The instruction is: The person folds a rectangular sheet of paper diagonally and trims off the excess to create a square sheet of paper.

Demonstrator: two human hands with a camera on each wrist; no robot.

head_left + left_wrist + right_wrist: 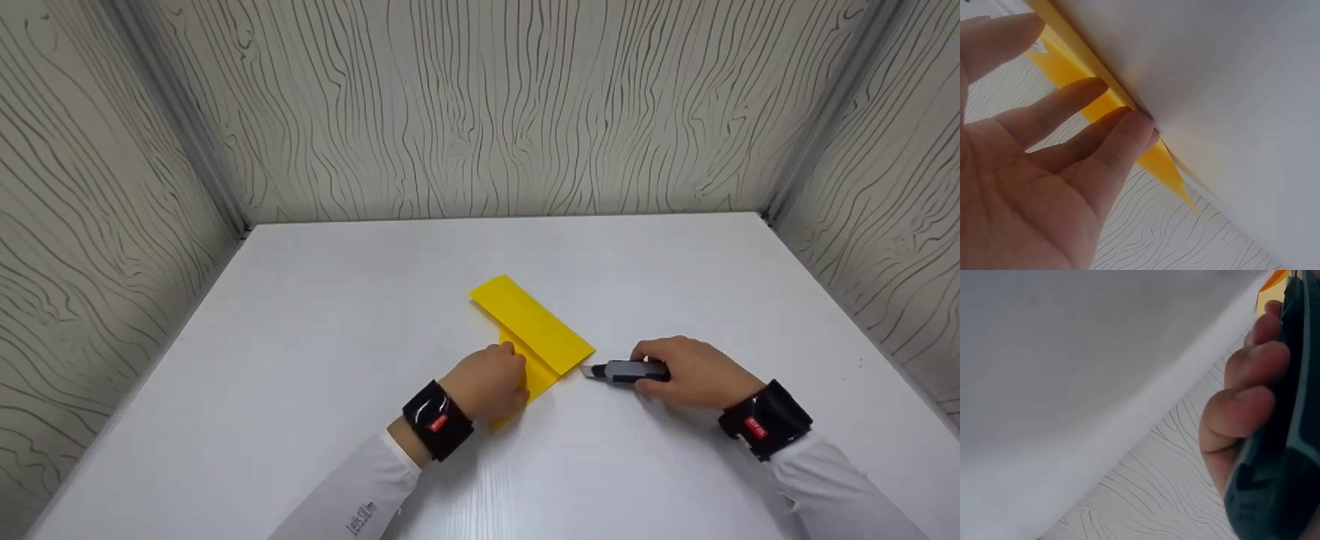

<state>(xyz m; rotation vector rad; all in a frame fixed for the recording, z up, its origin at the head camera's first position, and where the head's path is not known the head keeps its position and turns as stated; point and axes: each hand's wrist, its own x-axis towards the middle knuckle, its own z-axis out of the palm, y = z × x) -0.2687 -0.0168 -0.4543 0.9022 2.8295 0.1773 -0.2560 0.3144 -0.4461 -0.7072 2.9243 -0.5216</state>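
— Pinching the folded yellow paper (pixel 544 330) on the white table (pixel 337 300), my left hand (pixel 487 381) has thumb and fingers closed on its nearer part.
— And your right?
— My right hand (pixel 694 371) grips the utility knife (pixel 630 371), its blade (pixel 588 371) out, just beside the paper's right end.
— Which step, then?
— Lining up a cut at the fold, I'd judge. Next calls for steady paper, the blade eased into the crease, and left fingers off its path.

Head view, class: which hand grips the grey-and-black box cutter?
The right hand grips the box cutter; the left hand holds folded yellow paper.
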